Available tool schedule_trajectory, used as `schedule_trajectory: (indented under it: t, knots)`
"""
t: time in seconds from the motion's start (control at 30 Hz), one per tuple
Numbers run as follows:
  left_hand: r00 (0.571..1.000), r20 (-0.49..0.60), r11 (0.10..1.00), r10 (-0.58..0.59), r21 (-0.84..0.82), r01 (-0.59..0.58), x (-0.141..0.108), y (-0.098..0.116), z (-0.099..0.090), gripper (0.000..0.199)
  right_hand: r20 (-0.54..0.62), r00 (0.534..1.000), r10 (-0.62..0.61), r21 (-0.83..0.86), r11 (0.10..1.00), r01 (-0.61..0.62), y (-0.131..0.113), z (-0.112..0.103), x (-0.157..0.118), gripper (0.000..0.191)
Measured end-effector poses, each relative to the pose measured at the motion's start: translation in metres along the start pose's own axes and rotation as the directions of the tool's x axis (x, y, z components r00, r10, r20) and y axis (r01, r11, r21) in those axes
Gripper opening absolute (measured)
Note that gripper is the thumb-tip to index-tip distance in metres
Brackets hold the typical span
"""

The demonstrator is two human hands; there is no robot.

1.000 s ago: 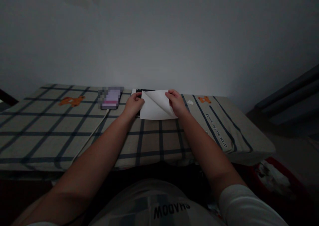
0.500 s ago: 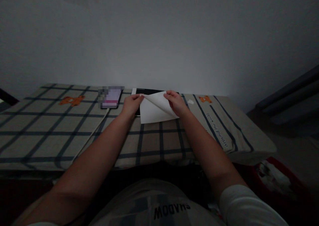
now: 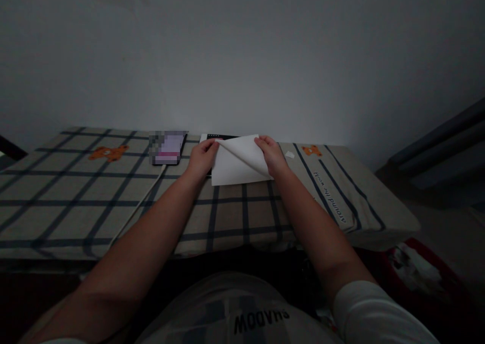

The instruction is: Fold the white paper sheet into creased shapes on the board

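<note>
A sheet of white paper [image 3: 238, 164] is held up between my hands, with a diagonal fold or crease running from its upper left toward its lower right. My left hand [image 3: 202, 157] pinches the upper left corner. At the upper right, my right hand [image 3: 272, 154] grips the paper between thumb and fingers. Behind the sheet lies a flat black item with a white left edge [image 3: 203, 138], mostly covered, so its kind is unclear.
A phone [image 3: 168, 149] with a lit screen rests at the left, a white cable [image 3: 140, 202] running from it. A small white scrap [image 3: 290, 155] lies right of my hand. The checked tablecloth [image 3: 242, 217] covers the table against a wall. A red bin [image 3: 420, 248] holds white waste at lower right.
The paper has risen slightly and its top right corner has shifted right with my right hand. My left hand has moved only a little, and both hands keep their hold.
</note>
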State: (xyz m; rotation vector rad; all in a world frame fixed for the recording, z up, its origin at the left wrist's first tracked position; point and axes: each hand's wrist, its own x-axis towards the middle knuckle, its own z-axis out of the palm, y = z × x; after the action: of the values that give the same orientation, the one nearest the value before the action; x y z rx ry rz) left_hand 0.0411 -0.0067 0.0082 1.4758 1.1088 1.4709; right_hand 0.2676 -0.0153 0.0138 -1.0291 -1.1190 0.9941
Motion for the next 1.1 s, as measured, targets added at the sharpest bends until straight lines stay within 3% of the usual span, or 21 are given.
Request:
schedule_trajectory:
  t: [0.23, 0.6, 0.77, 1.1]
  knots:
    - [1.0, -0.013, 1.0, 0.01, -0.004, -0.01, 0.003, -0.004, 0.0, 0.032, -0.11, 0.994, 0.017, -0.001, 1.0, -0.017, 0.005, -0.003, 0.004, 0.045]
    - [0.989, -0.142, 0.999, -0.03, -0.032, 0.026, 0.004, -0.001, -0.001, 0.03, -0.058, 0.996, 0.071, 0.048, 0.997, -0.068, 0.004, -0.001, 0.001, 0.039]
    - [0.986, -0.162, 0.997, 0.041, -0.056, -0.05, 0.005, -0.002, -0.001, 0.022, -0.045, 0.997, 0.057, 0.032, 0.998, -0.056, 0.0, 0.0, -0.001, 0.042]
    - [0.979, -0.19, 0.997, 0.074, -0.014, -0.078, 0.006, -0.002, -0.002, 0.02, 0.0, 0.997, 0.083, -0.026, 0.996, -0.083, -0.005, 0.006, -0.006, 0.037]
